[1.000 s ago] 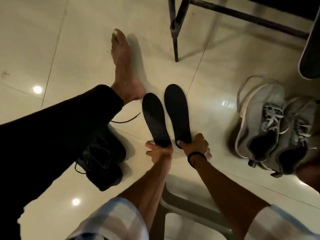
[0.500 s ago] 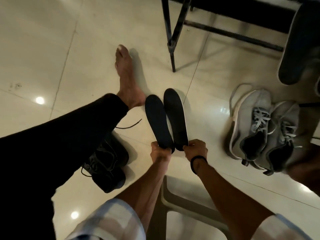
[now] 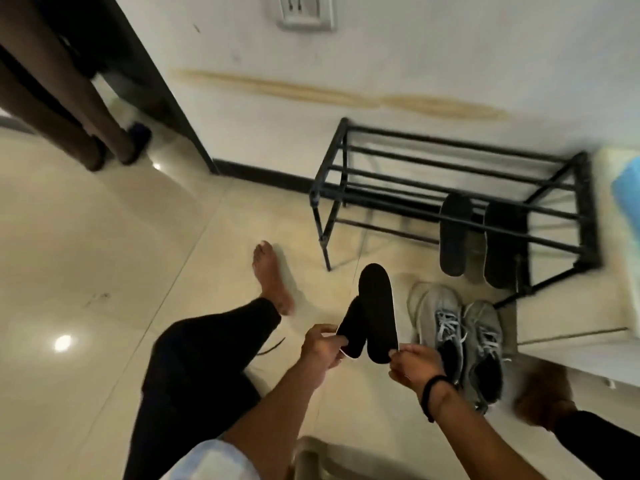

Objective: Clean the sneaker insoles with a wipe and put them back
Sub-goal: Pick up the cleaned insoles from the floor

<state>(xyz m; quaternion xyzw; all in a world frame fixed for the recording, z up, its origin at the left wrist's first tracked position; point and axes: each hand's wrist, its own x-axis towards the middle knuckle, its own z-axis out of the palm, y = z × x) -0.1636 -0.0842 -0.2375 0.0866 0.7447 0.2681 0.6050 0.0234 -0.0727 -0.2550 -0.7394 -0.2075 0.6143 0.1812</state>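
I hold two black insoles upright in front of me. My left hand (image 3: pixel 320 346) pinches the heel of the shorter-looking left insole (image 3: pixel 351 327), which is tilted and partly behind the other. My right hand (image 3: pixel 414 367) grips the heel of the right insole (image 3: pixel 375 306). A pair of grey sneakers (image 3: pixel 457 341) with white laces sits on the floor just right of my hands. Two more black insoles (image 3: pixel 453 237) lean against the lower rail of a black shoe rack. No wipe is visible.
The black metal shoe rack (image 3: pixel 450 188) stands against the wall at right. My bare left foot (image 3: pixel 272 277) rests on the tiled floor. Dark furniture legs (image 3: pixel 93 133) stand at upper left. A pale chair edge (image 3: pixel 311 455) shows below my arms.
The view has swung up toward the wall and rack. Both hands moved right with the insoles, now beside the grey sneakers, and the left insole tilted behind the right one.
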